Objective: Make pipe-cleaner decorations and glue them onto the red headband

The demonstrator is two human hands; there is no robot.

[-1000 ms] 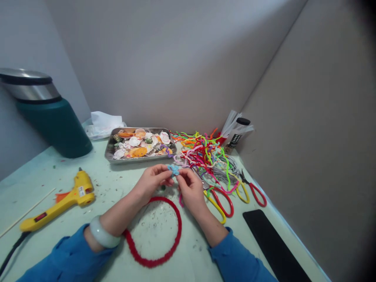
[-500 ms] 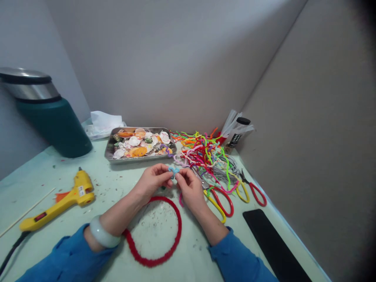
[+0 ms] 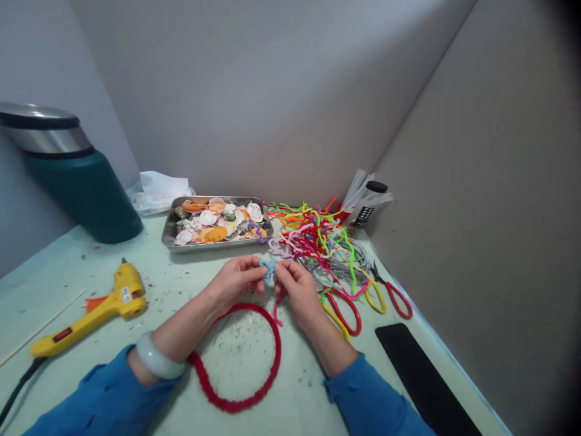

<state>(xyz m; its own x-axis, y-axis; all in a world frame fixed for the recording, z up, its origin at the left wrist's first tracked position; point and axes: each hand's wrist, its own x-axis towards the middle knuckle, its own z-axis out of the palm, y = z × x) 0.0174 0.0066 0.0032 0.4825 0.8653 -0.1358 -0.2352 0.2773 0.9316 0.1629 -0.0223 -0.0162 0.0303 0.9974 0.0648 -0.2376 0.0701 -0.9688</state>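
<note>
Between my two hands is a small light-blue pipe cleaner (image 3: 269,268), bent into little loops. My left hand (image 3: 239,277) pinches its left side with thumb and forefinger. On the other side my right hand (image 3: 295,284) grips it the same way, fingers closed. A red fuzzy ring (image 3: 278,357) lies flat on the table below the hands, partly covered by my left forearm. A pink pipe cleaner end (image 3: 277,312) shows beside my right hand.
A metal tray (image 3: 218,246) of seashells stands behind my hands. To its right lies a heap of coloured pipe cleaners (image 3: 313,236), with red-and-yellow-handled scissors (image 3: 356,315) and a black flat strip (image 3: 422,375) nearer. At left are a yellow glue gun (image 3: 100,306) and a green bottle (image 3: 86,194).
The blue pipe cleaner's loops have been turned and reshaped between my fingers. My right hand has shifted slightly right, and more of the pink pipe cleaner shows.
</note>
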